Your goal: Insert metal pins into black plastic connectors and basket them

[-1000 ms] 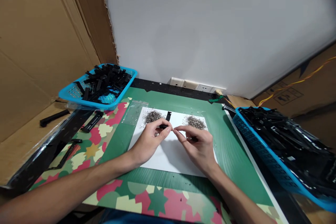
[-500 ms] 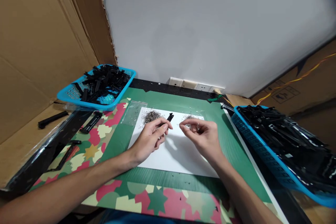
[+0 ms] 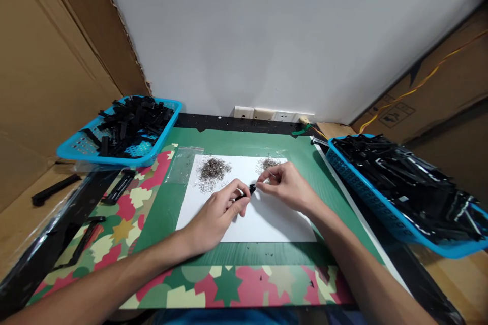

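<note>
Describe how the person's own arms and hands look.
The left hand and right hand are both ungloved, with slim fingers; no ring shows, though some fingers are partly hidden. The left forearm and right forearm are slender and bare as far as the view reaches, with no sleeve, watch, band or clear marking visible.

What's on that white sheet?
On the sheet lie a left heap and a right heap of tiny metallic pieces. The right hand partly covers the right heap; anything behind the left hand is hidden.
</note>
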Tool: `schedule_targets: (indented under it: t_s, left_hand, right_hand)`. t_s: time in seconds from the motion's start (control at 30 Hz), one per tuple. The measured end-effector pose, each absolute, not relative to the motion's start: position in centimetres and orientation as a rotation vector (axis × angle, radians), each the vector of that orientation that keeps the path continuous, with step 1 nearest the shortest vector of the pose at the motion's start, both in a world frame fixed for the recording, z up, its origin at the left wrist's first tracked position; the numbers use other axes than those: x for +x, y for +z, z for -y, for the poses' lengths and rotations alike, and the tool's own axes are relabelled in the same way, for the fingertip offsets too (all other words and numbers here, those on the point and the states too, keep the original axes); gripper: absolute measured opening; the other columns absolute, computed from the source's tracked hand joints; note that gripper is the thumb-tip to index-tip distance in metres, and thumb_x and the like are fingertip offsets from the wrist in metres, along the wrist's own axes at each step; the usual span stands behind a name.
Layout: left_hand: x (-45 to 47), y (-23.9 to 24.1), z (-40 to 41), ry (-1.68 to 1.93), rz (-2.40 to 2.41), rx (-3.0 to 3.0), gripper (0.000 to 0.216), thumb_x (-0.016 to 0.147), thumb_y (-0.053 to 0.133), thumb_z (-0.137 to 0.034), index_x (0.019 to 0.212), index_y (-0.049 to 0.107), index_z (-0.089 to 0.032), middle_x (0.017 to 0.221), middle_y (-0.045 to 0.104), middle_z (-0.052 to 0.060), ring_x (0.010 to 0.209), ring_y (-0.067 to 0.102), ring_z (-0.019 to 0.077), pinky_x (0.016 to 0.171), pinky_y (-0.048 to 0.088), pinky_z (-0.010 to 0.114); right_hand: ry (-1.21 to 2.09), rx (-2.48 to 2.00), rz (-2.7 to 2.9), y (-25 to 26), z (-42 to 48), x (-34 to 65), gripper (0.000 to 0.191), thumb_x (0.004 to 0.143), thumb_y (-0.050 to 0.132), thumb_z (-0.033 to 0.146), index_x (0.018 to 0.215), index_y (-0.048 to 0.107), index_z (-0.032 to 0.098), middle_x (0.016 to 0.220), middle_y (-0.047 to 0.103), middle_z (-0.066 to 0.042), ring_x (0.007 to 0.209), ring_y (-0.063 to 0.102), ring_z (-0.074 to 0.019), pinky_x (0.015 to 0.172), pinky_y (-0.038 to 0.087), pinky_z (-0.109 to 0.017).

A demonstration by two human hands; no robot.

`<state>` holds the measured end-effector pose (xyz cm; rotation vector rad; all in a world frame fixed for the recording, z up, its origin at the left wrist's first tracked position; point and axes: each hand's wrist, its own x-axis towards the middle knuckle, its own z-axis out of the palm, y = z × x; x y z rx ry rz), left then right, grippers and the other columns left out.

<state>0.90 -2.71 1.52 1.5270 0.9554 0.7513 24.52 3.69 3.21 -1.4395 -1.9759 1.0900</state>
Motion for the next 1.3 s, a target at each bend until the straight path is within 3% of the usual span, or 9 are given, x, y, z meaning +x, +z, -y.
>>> schedule_targets:
  t_s: [0.47,1.3]
  left_hand:
    - [1.0,1.9,2.7,0.721,-0.955,1.53,0.028,0.111,0.052,-0.05,0.112,0.057,-0.022,0.086,0.067,0.001,0.079,0.058,0.0173,0.072,0.041,0.031]
    - [1.0,1.8,2.5,0.663,-0.943,1.5,0.03,0.111,0.052,-0.052,0.111,0.056,-0.022,0.087,0.067,0.002,0.083,0.06,0.0186,0.077,0.043,0.031]
  right_hand:
    - [0.951,-1.47,1.989,2.2,-3.5,23.7,0.012,0.079,0.072,0.022,0.073,0.079,0.016,0.055,0.048,0.004,0.055,0.036,-0.0105,0.055,0.026,-0.029]
    - [0.889,-1.48,1.98,2.4,-3.2,22.9,0.009,0.078,0.07,0.014,0.071,0.075,0.014,0.057,0.055,0.003,0.055,0.045,-0.0106,0.056,0.031,-0.026]
